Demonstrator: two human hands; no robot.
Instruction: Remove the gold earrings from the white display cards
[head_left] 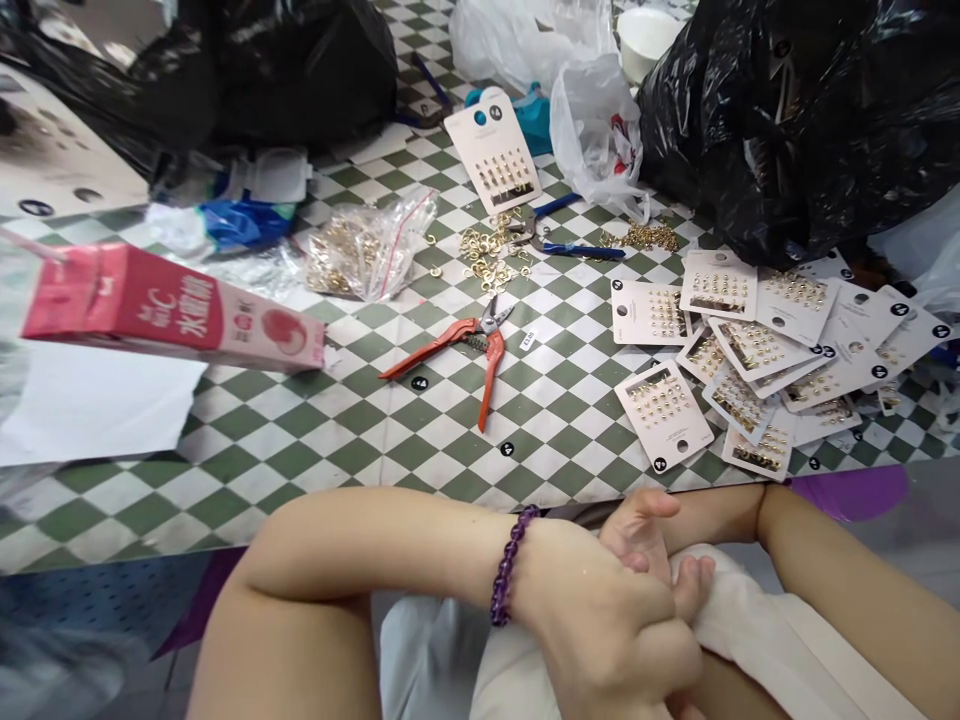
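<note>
My left hand (611, 620), with a purple bead bracelet (512, 565) at its wrist, lies over my lap with the back turned up. Its fingers curl under and away from view, so I cannot make out what they hold, if anything. Partly behind it is my right hand (637, 535), palm up, its visible fingers loosely apart with nothing seen in them. The two hands overlap below the table edge. On the table beyond lie red-handled cutters (487, 345) with their handles spread. To the right sits a pile of earring cards (765, 350), with one card (664, 415) nearest my right hand.
A pink drink carton (172, 310) lies at left by white paper (90, 405). Farther back are blue-handled pliers (581, 250), loose gold rings (487, 255), a zip bag of gold pieces (367, 250) and a standing earring card (491, 150). Black plastic bags (810, 120) stand behind.
</note>
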